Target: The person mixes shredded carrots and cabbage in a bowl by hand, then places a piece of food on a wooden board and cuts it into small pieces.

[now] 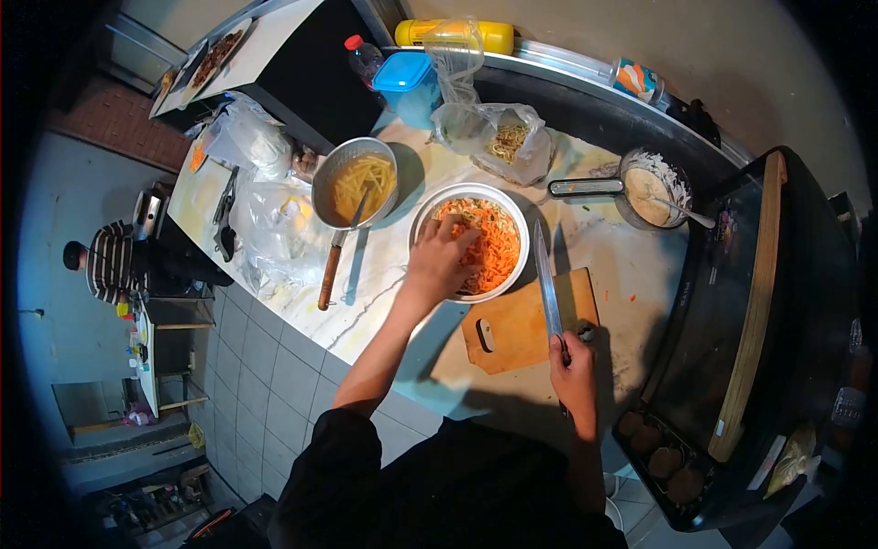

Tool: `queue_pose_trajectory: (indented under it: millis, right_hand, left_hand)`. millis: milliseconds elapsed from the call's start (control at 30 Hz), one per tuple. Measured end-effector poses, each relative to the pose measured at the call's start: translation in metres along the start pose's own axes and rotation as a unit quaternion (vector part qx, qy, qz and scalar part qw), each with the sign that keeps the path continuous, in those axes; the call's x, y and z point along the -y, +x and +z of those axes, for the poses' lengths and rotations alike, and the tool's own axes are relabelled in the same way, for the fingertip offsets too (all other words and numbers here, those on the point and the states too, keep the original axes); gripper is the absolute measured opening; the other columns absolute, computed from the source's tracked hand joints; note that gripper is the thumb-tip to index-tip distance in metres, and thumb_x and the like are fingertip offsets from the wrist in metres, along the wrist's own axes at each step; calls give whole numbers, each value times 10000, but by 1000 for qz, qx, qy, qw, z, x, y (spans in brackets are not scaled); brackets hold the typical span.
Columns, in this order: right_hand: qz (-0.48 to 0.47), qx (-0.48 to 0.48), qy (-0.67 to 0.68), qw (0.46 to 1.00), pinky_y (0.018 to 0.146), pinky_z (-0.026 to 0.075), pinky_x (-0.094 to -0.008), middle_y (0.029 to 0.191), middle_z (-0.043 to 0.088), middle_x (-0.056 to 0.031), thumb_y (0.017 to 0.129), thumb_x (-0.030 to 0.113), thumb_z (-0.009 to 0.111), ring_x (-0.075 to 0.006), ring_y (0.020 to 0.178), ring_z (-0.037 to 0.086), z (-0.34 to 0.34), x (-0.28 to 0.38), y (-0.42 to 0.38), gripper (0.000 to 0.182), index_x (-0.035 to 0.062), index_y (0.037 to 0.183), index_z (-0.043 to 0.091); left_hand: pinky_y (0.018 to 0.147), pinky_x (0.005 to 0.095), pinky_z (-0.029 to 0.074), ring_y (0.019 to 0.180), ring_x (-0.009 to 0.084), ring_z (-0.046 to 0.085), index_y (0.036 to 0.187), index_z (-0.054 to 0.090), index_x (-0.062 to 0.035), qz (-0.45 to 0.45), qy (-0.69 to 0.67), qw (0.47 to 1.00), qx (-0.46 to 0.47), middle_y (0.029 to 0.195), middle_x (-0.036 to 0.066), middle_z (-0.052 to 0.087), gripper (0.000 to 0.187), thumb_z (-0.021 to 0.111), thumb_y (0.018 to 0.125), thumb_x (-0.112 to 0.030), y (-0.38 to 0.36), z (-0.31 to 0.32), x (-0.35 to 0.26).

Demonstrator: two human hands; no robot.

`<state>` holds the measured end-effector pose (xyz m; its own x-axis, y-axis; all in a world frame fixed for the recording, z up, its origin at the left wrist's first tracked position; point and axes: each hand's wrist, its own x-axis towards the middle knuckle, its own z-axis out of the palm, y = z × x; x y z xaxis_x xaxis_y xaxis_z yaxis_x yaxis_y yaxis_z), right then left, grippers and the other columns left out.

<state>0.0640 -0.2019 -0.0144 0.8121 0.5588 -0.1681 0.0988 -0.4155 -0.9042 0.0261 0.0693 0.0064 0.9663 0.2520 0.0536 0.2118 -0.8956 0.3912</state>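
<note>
My left hand (443, 262) reaches into a white bowl (522, 240) of shredded carrot (498, 252) mixed with paler shreds. Its fingers are spread and bent over the carrot, and their tips are partly hidden. My right hand (573, 371) is closed around the dark handle of a long knife (548, 284). The blade points away from me, between the bowl and the right part of a wooden cutting board (523, 331). The board lies just in front of the bowl, with a slot near its left edge.
Left of the bowl stands a saucepan (354, 184) of pale strips in liquid, its wooden handle toward me. A bag (523, 146), blue-lidded container (403, 82) and small pot (649, 192) with a spoon stand behind. Plastic bags (279, 229) lie left. A person (119, 261) is farther off.
</note>
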Motion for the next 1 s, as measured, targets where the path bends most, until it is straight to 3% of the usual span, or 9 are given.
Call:
queue_pose_trajectory:
  millis: [67,233,333,467,567,633,800,900,1000]
  right_hand:
    - [4,-1,-1,1000,457,309,-381,518,412,-128,931,174,544,-232,446,379,1,-1,0,249,-3,758,525]
    - [-3,-3,-15,1000,460,323,-394,526,439,-159,930,194,549,-273,446,421,3,-4,-2,250,1,772,535]
    - [3,-1,-26,1000,463,330,-397,532,447,-166,930,194,549,-284,451,442,0,-2,-3,248,-1,779,538]
    - [4,-10,-23,1000,463,328,-394,527,438,-159,932,192,547,-274,448,426,-3,-2,-3,246,-2,781,536]
    - [5,-9,-12,1000,462,324,-387,525,427,-150,936,189,542,-251,449,408,-4,-1,-3,248,-6,783,532]
    - [3,-7,-17,1000,460,319,-379,525,419,-145,937,183,540,-227,452,397,-4,-1,-3,247,-11,785,529]
    - [4,-3,-12,1000,459,314,-376,522,416,-139,936,182,543,-218,451,389,-1,-1,-4,248,-12,783,529]
    - [-2,-6,-3,1000,461,313,-376,519,410,-137,937,191,543,-219,450,385,1,-4,-4,259,-12,778,524]
    - [-10,-3,4,1000,462,314,-376,520,407,-141,939,200,541,-224,453,386,0,-4,-5,270,-12,772,520]
  left_hand:
    - [871,429,467,1059,320,523,1114,627,-140,-15,75,996,-45,1113,106,542,457,781,685,-183,1,12,-5]
    - [816,430,480,918,334,582,1065,643,-126,24,45,996,-67,972,123,583,359,735,718,-105,5,13,11]
    - [729,428,516,834,323,629,1054,645,-79,-32,-25,998,-57,963,125,624,293,694,765,-86,7,-1,11]
    - [765,427,509,962,355,618,1064,649,-91,-83,-161,983,-8,1159,137,619,311,659,767,2,8,-26,3]
    - [844,416,488,1043,351,579,1090,653,-96,8,-92,994,-51,1155,122,622,356,688,745,-16,6,-30,0]
    - [931,406,448,1121,348,518,1111,650,-99,46,4,999,-11,1210,103,589,411,717,711,-29,9,-31,-9]
    - [941,411,435,1120,335,495,1133,632,-110,87,19,994,65,1250,95,533,457,707,690,-26,18,10,-3]
    - [809,435,488,995,315,584,1006,633,-91,110,-18,994,-5,1007,108,582,299,634,720,-2,27,18,4]
    - [763,430,511,866,333,639,1046,635,-77,27,23,999,39,1022,120,650,286,648,763,-44,27,0,0]
